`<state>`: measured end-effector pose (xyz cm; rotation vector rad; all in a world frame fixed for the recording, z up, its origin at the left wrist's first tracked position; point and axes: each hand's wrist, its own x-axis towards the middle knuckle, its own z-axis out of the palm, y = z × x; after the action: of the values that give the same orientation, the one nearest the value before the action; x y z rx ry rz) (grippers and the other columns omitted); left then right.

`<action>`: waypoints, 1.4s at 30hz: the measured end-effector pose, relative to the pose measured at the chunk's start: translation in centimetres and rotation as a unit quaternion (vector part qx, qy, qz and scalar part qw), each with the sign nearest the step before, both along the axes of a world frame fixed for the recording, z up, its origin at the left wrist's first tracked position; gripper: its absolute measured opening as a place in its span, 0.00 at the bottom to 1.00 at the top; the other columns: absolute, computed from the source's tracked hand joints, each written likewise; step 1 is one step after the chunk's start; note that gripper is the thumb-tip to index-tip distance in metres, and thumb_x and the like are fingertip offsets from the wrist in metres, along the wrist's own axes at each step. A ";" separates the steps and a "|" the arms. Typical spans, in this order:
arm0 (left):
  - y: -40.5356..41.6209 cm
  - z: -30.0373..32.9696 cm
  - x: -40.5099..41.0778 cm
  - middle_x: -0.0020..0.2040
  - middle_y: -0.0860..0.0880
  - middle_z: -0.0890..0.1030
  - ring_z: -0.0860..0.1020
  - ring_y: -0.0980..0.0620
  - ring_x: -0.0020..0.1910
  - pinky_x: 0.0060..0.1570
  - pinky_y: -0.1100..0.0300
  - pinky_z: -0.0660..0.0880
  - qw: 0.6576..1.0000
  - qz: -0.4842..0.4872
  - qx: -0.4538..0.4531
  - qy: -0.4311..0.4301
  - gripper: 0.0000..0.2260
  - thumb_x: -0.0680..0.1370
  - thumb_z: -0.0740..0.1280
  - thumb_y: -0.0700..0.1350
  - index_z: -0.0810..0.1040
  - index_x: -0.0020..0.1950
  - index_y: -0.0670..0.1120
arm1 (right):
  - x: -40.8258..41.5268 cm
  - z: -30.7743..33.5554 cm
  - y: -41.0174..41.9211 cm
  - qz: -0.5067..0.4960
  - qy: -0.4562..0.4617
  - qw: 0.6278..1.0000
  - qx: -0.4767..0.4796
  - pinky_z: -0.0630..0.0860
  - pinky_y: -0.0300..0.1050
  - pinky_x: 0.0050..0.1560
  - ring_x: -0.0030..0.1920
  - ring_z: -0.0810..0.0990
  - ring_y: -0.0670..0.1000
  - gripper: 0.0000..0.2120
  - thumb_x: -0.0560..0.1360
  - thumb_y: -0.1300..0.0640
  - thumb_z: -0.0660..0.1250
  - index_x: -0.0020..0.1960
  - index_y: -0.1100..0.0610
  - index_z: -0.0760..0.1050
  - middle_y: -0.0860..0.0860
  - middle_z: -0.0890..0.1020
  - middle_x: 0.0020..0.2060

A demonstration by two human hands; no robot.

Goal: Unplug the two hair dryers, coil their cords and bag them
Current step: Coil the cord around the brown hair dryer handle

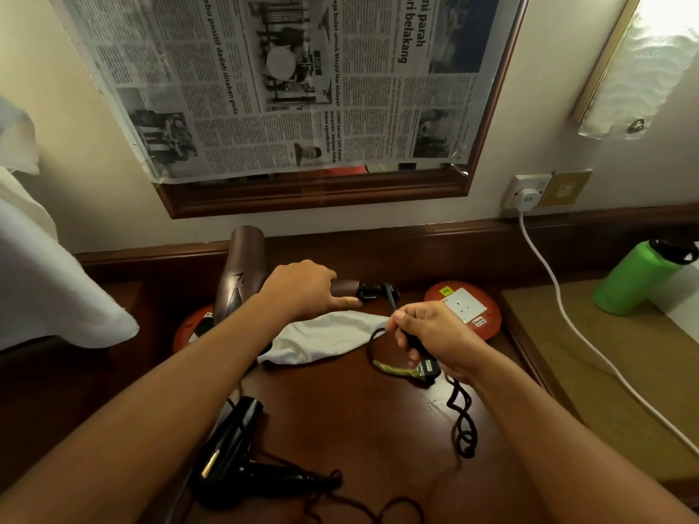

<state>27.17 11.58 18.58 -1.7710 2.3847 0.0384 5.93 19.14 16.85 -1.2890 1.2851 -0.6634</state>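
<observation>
Brown dryer (242,274) handle gripped in my left hand (302,291), right hand (431,334) fingers pinching its cord (378,334), black dryer (234,448) on tabletop (359,429).

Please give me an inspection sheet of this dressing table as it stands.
Surface: dark wooden table.
Job's things: brown hair dryer at the back; black hair dryer lying in front; white bag between them.
Clutter: green bottle; red socket disc.
Hands: left hand grips the brown dryer's handle; right hand holds a coiled black cord.
Cables: white cable plugged into the wall socket.
Surroundings: newspaper covering the mirror.
</observation>
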 end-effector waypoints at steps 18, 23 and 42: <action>0.0 0.6 -0.2 0.38 0.54 0.73 0.73 0.54 0.38 0.38 0.56 0.72 0.997 0.007 -0.001 0.075 0.29 0.69 0.54 0.76 0.73 0.45 0.51 | 0.6 -2.0 0.6 -0.018 -0.235 0.970 0.062 0.59 0.37 0.25 0.26 0.60 0.46 0.13 0.83 0.56 0.54 0.49 0.62 0.75 0.50 0.67 0.28; 0.7 1.4 -0.2 0.36 0.55 0.74 0.73 0.55 0.37 0.39 0.55 0.74 0.994 -0.015 -0.002 0.110 0.31 0.68 0.53 0.77 0.73 0.45 0.51 | 0.0 -3.1 1.1 0.000 -0.244 0.962 0.120 0.57 0.39 0.26 0.26 0.57 0.47 0.20 0.79 0.44 0.57 0.39 0.59 0.72 0.50 0.61 0.27; 2.7 4.7 0.0 0.35 0.52 0.78 0.76 0.55 0.34 0.35 0.59 0.70 0.978 -0.064 0.020 0.196 0.27 0.67 0.58 0.74 0.76 0.42 0.50 | -1.2 -3.4 -2.0 0.011 -0.239 0.967 0.084 0.56 0.37 0.24 0.22 0.56 0.46 0.14 0.75 0.48 0.63 0.38 0.57 0.75 0.49 0.59 0.25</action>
<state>27.15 14.26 23.28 -1.7186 2.7367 0.4557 4.68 17.16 13.43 -0.9285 0.9061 -0.7758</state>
